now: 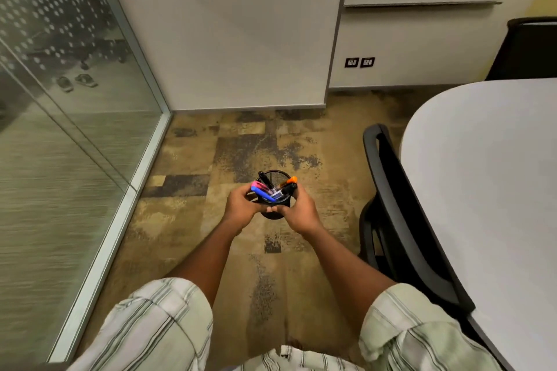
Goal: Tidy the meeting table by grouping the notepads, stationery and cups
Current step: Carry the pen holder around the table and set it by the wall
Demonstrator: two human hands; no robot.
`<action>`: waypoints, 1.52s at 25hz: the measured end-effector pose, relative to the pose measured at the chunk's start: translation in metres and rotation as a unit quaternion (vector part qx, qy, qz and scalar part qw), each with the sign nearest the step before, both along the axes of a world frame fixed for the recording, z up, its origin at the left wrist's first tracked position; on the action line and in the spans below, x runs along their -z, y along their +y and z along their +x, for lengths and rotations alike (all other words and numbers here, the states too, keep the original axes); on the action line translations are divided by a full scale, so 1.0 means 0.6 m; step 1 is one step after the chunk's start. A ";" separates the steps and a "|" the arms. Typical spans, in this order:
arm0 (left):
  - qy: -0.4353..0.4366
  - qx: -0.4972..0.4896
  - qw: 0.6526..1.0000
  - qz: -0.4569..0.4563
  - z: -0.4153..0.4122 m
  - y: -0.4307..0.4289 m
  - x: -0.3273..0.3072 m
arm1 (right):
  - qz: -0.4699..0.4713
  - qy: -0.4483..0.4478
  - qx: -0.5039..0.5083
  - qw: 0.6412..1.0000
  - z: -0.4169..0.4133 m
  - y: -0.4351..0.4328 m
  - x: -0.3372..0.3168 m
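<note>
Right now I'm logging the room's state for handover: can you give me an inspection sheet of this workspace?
Surface: white rounded meeting table, its visible part bare.
Job's things: black mesh pen holder with pink, blue, orange and black markers, held over the carpet, beside the table.
Clutter: nothing seen.
Hands: left hand and right hand both grip the holder.
Cables: nothing seen; two wall sockets.
Surroundings: black office chair at the table, glass partition, patterned carpet.
</note>
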State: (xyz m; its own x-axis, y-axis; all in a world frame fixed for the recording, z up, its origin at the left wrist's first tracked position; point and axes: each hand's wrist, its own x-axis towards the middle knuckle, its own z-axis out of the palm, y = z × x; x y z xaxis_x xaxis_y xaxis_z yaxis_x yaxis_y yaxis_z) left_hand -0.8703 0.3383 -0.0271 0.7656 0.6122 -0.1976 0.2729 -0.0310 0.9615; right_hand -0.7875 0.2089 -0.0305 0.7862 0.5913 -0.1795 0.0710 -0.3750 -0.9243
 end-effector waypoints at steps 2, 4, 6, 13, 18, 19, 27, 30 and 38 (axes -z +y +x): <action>-0.002 -0.012 1.000 -0.005 0.046 0.044 -0.007 | 0.002 0.019 -0.001 1.000 0.051 0.042 -0.008; -0.003 -0.013 1.000 -0.005 0.112 0.099 -0.005 | -0.006 0.018 -0.002 1.000 0.121 0.103 -0.006; -0.004 -0.001 1.000 -0.016 0.183 0.155 -0.001 | -0.011 0.007 0.008 1.000 0.189 0.161 0.007; -0.001 0.082 0.997 -0.012 0.462 0.357 0.028 | -0.029 0.002 0.104 0.994 0.426 0.341 0.032; 0.018 0.158 0.987 0.004 0.638 0.462 0.015 | -0.021 -0.004 0.173 0.985 0.567 0.430 0.022; 0.014 0.154 0.988 0.012 0.647 0.464 0.005 | -0.020 -0.009 0.176 0.984 0.574 0.431 0.012; 0.011 0.233 0.972 0.024 0.984 0.510 0.013 | -0.034 -0.028 0.247 0.968 0.878 0.470 0.026; 0.007 0.252 0.968 0.015 1.115 0.506 0.015 | -0.044 -0.037 0.255 0.965 1.007 0.458 0.028; -0.017 0.297 0.955 0.006 1.440 0.485 -0.012 | -0.078 -0.067 0.280 0.954 1.321 0.428 -0.013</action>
State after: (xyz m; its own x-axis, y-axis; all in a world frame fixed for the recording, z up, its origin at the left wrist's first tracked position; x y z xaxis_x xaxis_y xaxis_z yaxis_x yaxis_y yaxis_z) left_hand -0.0064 0.6294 -0.0198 0.9843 0.0693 -0.1622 0.1723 -0.1825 0.9680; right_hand 0.0053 0.4655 -0.0224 0.9933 0.0450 -0.1066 -0.0677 -0.5207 -0.8510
